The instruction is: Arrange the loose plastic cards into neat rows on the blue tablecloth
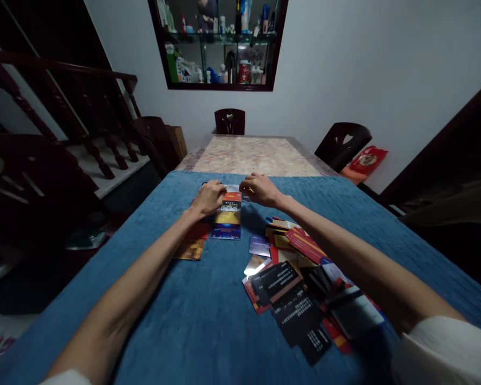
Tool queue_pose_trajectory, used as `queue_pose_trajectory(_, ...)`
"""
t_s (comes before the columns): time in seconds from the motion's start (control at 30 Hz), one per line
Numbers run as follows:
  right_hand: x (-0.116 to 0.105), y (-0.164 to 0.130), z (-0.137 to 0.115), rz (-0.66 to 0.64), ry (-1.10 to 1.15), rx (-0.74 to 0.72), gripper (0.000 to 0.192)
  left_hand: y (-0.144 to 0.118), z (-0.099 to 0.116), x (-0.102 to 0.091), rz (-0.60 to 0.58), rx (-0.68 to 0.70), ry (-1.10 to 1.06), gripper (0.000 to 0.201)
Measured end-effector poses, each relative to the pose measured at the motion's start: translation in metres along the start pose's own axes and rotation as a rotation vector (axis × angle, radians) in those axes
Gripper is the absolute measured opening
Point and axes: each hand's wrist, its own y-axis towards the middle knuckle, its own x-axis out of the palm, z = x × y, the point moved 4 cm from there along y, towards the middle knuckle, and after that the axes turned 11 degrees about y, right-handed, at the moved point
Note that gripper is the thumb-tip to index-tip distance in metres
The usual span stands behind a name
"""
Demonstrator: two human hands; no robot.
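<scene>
Left hand (209, 197): fingers curled downward and drawn together at the far left corner of an upright-format card (227, 216); contact with the card's top edge is indicated, though a firm pinch cannot be confirmed.

Right hand (260, 189): fingers likewise bent and close together, set at the far right corner of the same card, fingertips hidden behind the knuckles.

Card: laid flat on the blue cloth (184, 310) near the far middle of the bench, between the two hands. Its long axis is directed away from the person, toward the far end of the bench. A red band is seen at the far end, a golden field in the middle, a dark blue strip at the near end.

Orange-gold card (191, 249): lying flat just left of and nearer than the held card, partly under the left forearm.

Small violet card (260, 245): lying flat just right of the held card's near end.

Loose heap of cards (300, 289): red, black, white and yellow pieces, overlapping, spread under and beside the right forearm.

Bare bench top (256, 155): a pale marbled surface is exposed beyond the cloth.

Chairs (229, 121): dark wood, placed at the far end and the right side.
</scene>
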Motion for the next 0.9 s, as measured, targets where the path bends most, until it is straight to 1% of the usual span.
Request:
queue_pose_trajectory(0.13,-0.008,-0.037,0.002,0.05,0.01,0.002,0.021,-0.009,0.033,-0.007,0.031,0.044,-0.049,0.025)
queue_pose_trajectory(0.23,-0.012,-0.07,0.004,0.071,0.017,-0.009,0.021,-0.016,0.057,-0.009,0.027,0.083,-0.092,0.025)
queue_pose_trajectory(0.37,-0.016,-0.115,0.009,0.081,0.009,-0.02,0.02,-0.022,0.089,-0.01,-0.008,0.16,-0.115,0.024)
queue_pose_trajectory(0.5,-0.022,-0.153,0.016,0.096,0.004,0.035,0.019,-0.025,0.121,-0.013,-0.093,0.243,-0.083,0.028)
queue_pose_trajectory(0.6,-0.025,-0.175,0.02,0.074,-0.007,0.073,0.017,-0.024,0.144,-0.014,-0.167,0.307,-0.078,0.026)
queue_pose_trajectory(0.7,-0.026,-0.193,0.025,0.052,-0.011,0.107,0.013,-0.023,0.164,-0.014,-0.215,0.367,-0.111,0.024)
queue_pose_trajectory(0.77,-0.025,-0.204,0.028,0.048,-0.02,0.127,0.012,-0.023,0.177,-0.01,-0.244,0.406,-0.136,0.025)
queue_pose_trajectory(0.9,-0.023,-0.223,0.033,0.068,0.001,0.159,0.016,-0.023,0.195,0.001,-0.289,0.445,-0.189,0.035)
